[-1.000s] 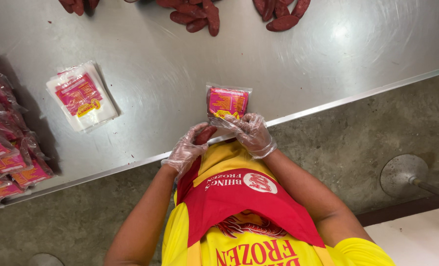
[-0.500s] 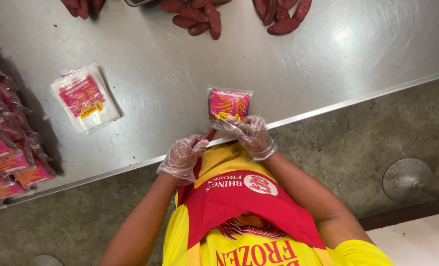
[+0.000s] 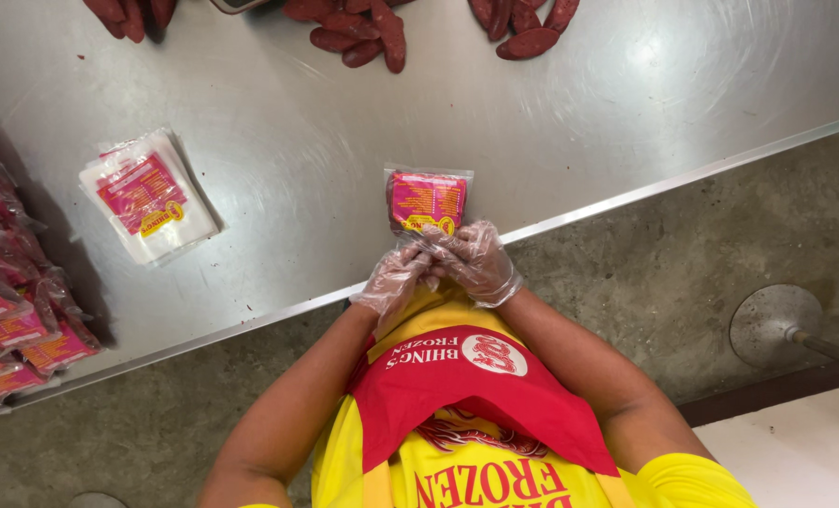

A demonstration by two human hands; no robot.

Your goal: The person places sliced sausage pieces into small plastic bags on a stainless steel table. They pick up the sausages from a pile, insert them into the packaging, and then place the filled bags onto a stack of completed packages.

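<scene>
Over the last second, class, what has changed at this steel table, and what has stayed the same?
The left hand drew back from the packet toward the body, then came in again and now rests against the right hand. The right hand kept its fingers on the packet's lower edge. The packet, the stack of empty bags and the sausages stayed put.

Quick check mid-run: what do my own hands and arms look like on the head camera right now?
Both the left hand and the right hand wear thin, clear disposable plastic gloves, crinkled and loose, ending at the wrists. The forearms are bare, with no watch or bands visible. A short yellow sleeve shows on the right upper arm.
</scene>
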